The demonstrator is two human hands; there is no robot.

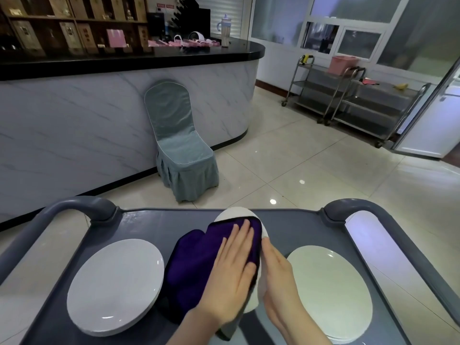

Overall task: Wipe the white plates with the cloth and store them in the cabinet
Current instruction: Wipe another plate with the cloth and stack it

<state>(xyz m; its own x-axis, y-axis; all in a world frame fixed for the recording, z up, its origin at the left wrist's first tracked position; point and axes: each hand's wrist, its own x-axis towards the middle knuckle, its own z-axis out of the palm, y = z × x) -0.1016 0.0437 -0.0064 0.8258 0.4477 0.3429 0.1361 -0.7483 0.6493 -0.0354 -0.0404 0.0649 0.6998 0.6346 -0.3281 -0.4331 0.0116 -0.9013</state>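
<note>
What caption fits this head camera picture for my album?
Left hand presses a purple cloth on a white plate the right hand holds.

floor (311,170): glossy pale tiles | counter (99,115): marble front, black top | chair (181,145): blue-grey cover | steel carts (348,100) under windows (358,43)

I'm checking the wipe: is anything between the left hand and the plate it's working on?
Only the purple cloth: the left hand presses flat on it, against the tilted plate that the right hand holds by its rim. Nothing else visible.
</note>
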